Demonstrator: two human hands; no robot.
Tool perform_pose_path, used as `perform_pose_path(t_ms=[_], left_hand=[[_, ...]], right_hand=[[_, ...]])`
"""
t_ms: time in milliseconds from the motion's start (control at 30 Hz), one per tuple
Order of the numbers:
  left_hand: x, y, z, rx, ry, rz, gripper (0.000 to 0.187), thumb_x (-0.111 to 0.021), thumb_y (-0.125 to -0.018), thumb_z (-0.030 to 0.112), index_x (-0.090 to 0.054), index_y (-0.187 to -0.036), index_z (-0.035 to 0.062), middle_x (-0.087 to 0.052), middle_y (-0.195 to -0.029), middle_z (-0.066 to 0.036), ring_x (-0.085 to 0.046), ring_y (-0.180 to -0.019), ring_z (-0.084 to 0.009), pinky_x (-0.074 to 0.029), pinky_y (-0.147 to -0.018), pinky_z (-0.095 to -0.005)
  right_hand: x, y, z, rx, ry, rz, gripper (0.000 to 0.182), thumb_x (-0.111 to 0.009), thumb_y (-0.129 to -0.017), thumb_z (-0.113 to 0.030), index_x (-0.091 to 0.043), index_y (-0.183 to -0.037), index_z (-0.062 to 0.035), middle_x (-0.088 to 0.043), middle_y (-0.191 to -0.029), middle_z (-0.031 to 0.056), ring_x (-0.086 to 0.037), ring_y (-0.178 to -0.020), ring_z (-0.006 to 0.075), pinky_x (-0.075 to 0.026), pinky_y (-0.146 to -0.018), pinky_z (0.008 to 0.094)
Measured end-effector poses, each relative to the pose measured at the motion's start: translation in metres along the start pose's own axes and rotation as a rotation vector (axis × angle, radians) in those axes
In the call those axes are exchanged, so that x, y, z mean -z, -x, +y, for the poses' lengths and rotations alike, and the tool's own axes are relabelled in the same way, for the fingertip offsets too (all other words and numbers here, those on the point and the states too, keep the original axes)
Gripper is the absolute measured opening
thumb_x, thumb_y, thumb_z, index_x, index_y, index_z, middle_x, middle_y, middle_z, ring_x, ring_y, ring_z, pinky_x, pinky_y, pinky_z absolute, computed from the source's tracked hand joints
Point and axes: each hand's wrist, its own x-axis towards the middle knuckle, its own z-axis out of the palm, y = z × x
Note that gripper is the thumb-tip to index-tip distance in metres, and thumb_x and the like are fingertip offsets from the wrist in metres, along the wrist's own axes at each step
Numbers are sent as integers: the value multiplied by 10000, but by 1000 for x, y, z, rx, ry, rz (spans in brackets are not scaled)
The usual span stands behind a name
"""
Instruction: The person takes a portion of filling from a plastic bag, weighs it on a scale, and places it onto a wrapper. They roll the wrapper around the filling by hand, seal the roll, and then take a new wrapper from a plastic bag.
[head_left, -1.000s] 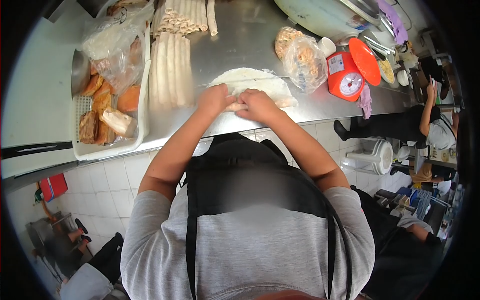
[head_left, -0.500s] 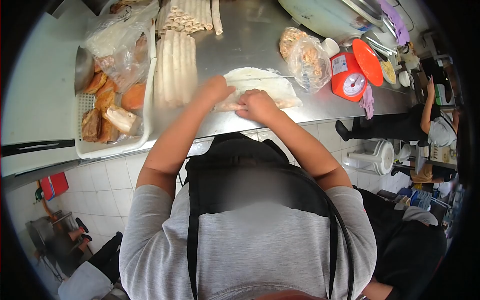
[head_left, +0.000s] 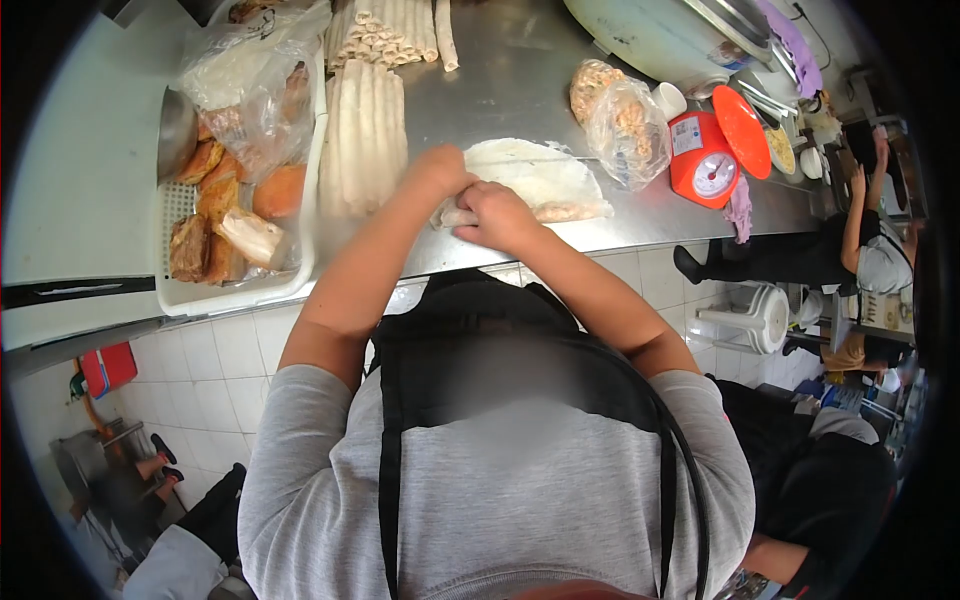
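Note:
A thin white wrapper sheet lies on the steel table, with pinkish filling along its near edge. My left hand is at the sheet's left end, fingers bent; what they hold is hidden. Close beside it, my right hand has its fingers curled on the left part of the filled near edge. Long pale rolls lie side by side to the left, with a stack of more rolls behind them.
A white basket with browned chunks and plastic bags stands at the left. To the right are a clear bag of filling, a white cup, a red scale and a large bowl. Another person stands far right.
My right hand has moved left along the near edge, closer to my left hand. More of the filling on the right now shows. The view has shifted slightly.

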Motion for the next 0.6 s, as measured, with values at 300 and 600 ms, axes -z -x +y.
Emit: perform_pose_path(t_ms=[300,600], left_hand=[[0,-3,-2,0,26,-25,425,-636,-694,383,-635,-788,-31,-606,-841,-224,-595,-795,-327,-474,-708,-370],[1,-5,-3,50,65,-61,440,-686,-658,340,-614,-918,-8,-593,-974,-199,-575,-918,-303,-459,-793,-362]], right_hand=[[-5,-5,-11,70,-61,60,220,-667,-618,-220,-595,-759,-66,-571,-824,106,-548,-831,272,-440,-732,370],[14,12,10,118,-60,1,271,-695,-625,-216,-585,-821,-63,-564,-832,106,-537,-820,283,-437,-730,363]])
